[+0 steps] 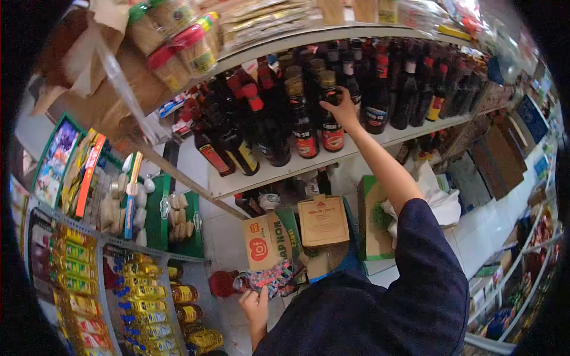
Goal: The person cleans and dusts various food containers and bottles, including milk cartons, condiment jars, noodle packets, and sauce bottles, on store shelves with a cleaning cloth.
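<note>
My right hand (344,110) reaches onto the white shelf and curls its fingers round the neck of a dark sauce bottle (332,135) with a gold cap and a red label. The bottle stands upright in the front row. Beside it on the left is a similar bottle (306,142); on the right stands one with a blue label (376,115). Low at the bottom, my left hand (255,305) is near a colourful patterned cloth or bag (270,277). Its fingers are loosely bent, and whether they hold anything is too small to tell.
Cardboard boxes (323,221) sit on the floor below the shelf (237,185). Racks of yellow oil bottles (145,291) stand at the lower left. Jars (190,50) and packets fill the shelf above. A wire rack (516,285) is at the right.
</note>
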Tool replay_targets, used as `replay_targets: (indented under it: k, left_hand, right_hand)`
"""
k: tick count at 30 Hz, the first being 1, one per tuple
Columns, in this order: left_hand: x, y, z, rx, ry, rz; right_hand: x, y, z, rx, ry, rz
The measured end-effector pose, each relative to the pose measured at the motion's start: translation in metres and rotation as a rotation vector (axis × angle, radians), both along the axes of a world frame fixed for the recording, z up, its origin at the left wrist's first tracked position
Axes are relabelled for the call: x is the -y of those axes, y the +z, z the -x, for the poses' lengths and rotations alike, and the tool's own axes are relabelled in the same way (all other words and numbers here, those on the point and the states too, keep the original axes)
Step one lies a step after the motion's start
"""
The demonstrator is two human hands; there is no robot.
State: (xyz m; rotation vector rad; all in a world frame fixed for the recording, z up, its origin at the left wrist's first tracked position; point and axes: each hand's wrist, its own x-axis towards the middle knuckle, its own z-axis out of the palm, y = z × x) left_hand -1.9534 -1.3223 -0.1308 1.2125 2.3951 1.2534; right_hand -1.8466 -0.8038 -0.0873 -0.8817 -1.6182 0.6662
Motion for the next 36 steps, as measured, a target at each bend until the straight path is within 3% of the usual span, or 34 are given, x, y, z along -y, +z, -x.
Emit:
replay_targets:
  k: [2,5,9,10,13,17,19,21,23,24,26,28,29,30,31,32,33,35,36]
  left_hand:
    - [0.003,0.008,-0.005,-0.006,0.041,0.019]
    - [0.006,0.02,-0.011,0.029,0.091,0.001]
    - [0.011,0.026,-0.013,0.039,0.157,-0.049]
    - [0.018,0.022,-0.01,-0.057,0.164,0.047]
    - [0.019,0.026,-0.002,-0.063,0.041,-0.008]
    - [0.016,0.028,0.019,0.061,-0.099,-0.095]
    - [-0.002,0.049,0.021,0.233,-0.07,-0.264]
    - [-0.008,0.065,0.038,0.366,-0.211,-0.103]
    - [-0.029,0.071,0.051,0.29,-0.324,-0.08]
    - [-0.046,0.084,0.046,0.431,-0.452,-0.203]
    - [-0.08,0.107,0.029,0.581,-0.558,-0.39]
    - [-0.096,0.113,0.031,0.308,-0.735,-0.33]
    - [-0.102,0.116,0.033,0.323,-0.73,-0.33]
    - [-0.108,0.121,0.034,0.202,-0.887,-0.268]
    - [-0.111,0.122,0.033,0.073,-1.041,-0.204]
    - [-0.116,0.12,0.023,-0.036,-1.023,-0.388]
    - [-0.116,0.113,0.029,-0.034,-1.021,-0.391]
    - [-0.115,0.101,0.041,0.175,-1.155,-0.297]
    - [-0.11,0.105,0.035,0.306,-1.09,-0.388]
  right_hand:
    - [0.006,0.007,-0.001,-0.004,0.027,0.129]
    - [-0.021,-0.004,0.004,0.104,0.005,0.007]
    - [-0.01,0.006,-0.004,-0.014,0.135,0.083]
    - [-0.006,0.007,-0.008,-0.015,0.131,0.081]
    - [0.027,0.019,-0.024,-0.058,0.087,0.097]
    - [0.068,0.043,-0.035,-0.049,0.337,0.114]
    - [0.102,0.059,-0.046,-0.044,0.624,0.135]
    - [0.149,0.076,-0.054,-0.046,0.692,0.234]
    - [0.178,0.067,-0.055,0.101,0.75,0.34]
    - [0.191,0.055,-0.055,0.183,0.804,0.501]
    - [0.232,0.05,-0.051,0.241,0.941,0.565]
    - [0.261,0.025,-0.045,0.285,1.035,0.605]
    - [0.275,0.012,-0.042,0.246,1.051,0.573]
    - [0.286,0.012,-0.041,0.346,1.09,0.65]
    - [0.299,0.018,-0.038,0.255,1.125,0.617]
    - [0.306,0.016,-0.036,0.284,1.144,0.641]
    - [0.31,0.012,-0.033,0.312,1.164,0.664]
    - [0.313,0.002,-0.024,0.366,1.186,0.606]
    - [0.316,0.0,-0.02,0.418,1.204,0.546]
